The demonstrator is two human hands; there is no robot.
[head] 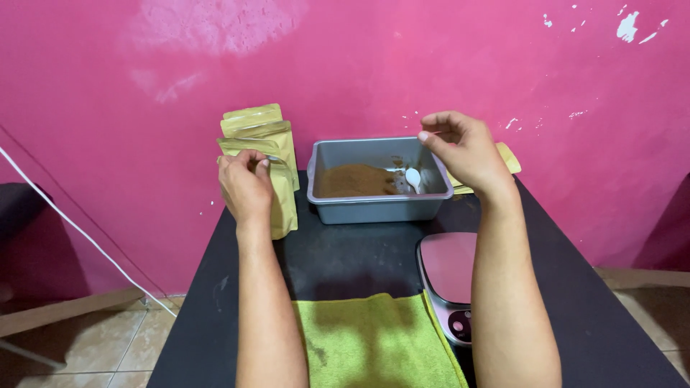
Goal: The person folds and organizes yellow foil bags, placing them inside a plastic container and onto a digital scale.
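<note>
Powder [353,179], brown and loose, lies heaped in the left half of the grey tray [379,208] at the back of the black bench [345,259]. The right hand [467,151] pinches the handle of a white spoon [413,178] whose bowl hangs inside the tray just beside the heap. The left hand [246,187] grasps the top of a gold pouch [282,201], standing upright left of the tray. A clean scoop likely calls for a level spoon and the pouch mouth held wide and close to the tray rim.
</note>
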